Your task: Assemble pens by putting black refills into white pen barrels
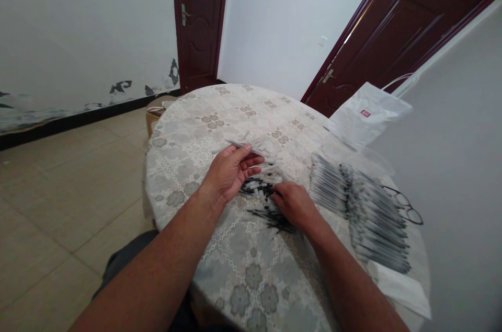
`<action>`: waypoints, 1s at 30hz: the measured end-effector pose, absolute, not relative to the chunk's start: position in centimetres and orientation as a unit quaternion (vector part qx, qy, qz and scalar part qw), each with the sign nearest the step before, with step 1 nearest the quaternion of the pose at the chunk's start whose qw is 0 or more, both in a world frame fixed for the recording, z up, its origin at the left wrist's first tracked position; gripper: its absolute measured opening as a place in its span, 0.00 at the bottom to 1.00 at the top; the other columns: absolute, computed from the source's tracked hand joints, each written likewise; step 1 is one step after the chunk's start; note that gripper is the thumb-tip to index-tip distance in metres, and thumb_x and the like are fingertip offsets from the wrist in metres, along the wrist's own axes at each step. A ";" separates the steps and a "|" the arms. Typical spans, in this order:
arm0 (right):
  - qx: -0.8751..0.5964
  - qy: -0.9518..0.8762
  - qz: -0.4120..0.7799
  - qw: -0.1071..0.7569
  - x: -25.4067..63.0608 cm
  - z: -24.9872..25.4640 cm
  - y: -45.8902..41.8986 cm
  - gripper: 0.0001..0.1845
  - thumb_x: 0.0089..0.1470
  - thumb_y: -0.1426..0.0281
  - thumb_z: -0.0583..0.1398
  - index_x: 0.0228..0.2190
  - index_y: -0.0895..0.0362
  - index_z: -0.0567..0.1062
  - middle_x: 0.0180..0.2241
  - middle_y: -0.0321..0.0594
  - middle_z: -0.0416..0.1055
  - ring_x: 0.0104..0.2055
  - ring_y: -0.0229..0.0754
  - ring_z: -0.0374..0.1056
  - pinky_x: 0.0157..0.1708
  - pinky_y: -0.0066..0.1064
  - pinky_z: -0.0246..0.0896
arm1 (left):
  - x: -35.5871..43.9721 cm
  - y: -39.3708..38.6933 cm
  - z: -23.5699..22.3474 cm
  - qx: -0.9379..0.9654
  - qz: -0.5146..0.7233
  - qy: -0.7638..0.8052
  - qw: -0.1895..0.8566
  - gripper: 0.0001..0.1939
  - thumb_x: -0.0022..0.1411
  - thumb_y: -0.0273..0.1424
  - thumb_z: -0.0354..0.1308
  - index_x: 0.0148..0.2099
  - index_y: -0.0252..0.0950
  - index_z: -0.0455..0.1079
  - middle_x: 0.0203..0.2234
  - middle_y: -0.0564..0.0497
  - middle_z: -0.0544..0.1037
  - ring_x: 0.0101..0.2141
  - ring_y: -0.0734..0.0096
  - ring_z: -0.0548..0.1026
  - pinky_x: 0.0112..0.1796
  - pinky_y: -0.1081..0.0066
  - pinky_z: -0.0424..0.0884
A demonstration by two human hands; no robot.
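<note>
My left hand (229,169) pinches a slim, pale pen barrel (234,142) between thumb and forefinger, its other fingers loosely curled. Beyond and beside it, several clear pen barrels (270,161) lie loose on the tablecloth. My right hand (293,201) is down at a small heap of black and white pen parts (251,185), fingers closed together; what is between the fingertips is hidden. Just below that heap, thin black sticks like pen refills (272,218) lie in a loose bunch, partly behind my right hand.
Pens lie stacked in a row (329,185) to the right, beside a larger stack (378,217). Eyeglasses (410,207), a white bag (366,112) and a folded white sheet (400,285) are near the right edge of the round table (251,274). A stool (155,120) stands behind left.
</note>
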State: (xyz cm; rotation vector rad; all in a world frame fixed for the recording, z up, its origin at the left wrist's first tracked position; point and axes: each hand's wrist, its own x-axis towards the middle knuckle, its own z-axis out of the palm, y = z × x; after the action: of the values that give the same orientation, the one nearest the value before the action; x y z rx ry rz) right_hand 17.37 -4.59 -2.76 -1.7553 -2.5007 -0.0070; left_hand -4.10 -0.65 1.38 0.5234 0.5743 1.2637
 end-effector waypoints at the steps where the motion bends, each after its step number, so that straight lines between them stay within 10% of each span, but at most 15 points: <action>1: -0.576 -0.816 -0.003 0.038 17.3 -2.9 -4.6 0.06 0.60 0.68 0.61 0.38 0.52 0.79 0.36 0.43 0.79 0.40 0.47 0.73 0.38 0.33 0.58 | -4.1 -0.7 1.4 0.239 0.575 0.262 0.737 0.05 0.61 0.27 0.63 0.37 0.31 0.70 0.31 0.44 0.80 0.31 0.66 0.81 0.28 0.72 0.77; 13: -0.578 -0.755 0.073 0.300 16.9 -1.2 -7.7 0.05 0.63 0.68 0.55 0.38 0.54 0.71 0.33 0.39 0.75 0.34 0.41 0.70 0.36 0.31 0.63 | -3.1 -0.7 0.6 0.259 0.563 0.290 0.729 0.06 0.61 0.28 0.64 0.37 0.32 0.70 0.32 0.43 0.81 0.31 0.66 0.81 0.28 0.73 0.77; 19: -0.264 -0.955 -0.001 0.137 11.4 -2.3 -15.3 0.06 0.62 0.74 0.56 0.33 0.54 0.70 0.27 0.37 0.69 0.30 0.42 0.63 0.29 0.33 0.54 | -2.8 -0.7 0.3 0.259 0.556 0.303 0.729 0.06 0.61 0.29 0.63 0.37 0.32 0.70 0.32 0.45 0.81 0.30 0.67 0.81 0.27 0.73 0.76; 30: -0.384 -0.911 -0.092 0.116 17.6 -2.7 -10.9 0.10 0.65 0.74 0.53 0.34 0.54 0.73 0.29 0.41 0.71 0.32 0.43 0.64 0.31 0.35 0.55 | -2.6 -0.6 0.0 0.271 0.548 0.307 0.729 0.06 0.61 0.29 0.63 0.37 0.32 0.69 0.31 0.45 0.80 0.31 0.67 0.81 0.27 0.72 0.77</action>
State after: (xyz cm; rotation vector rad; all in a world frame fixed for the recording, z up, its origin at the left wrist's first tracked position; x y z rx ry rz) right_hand 17.63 -10.90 -2.68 -1.1238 -2.6691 -0.2701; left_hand -2.57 -0.61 0.03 0.5978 0.6756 1.2080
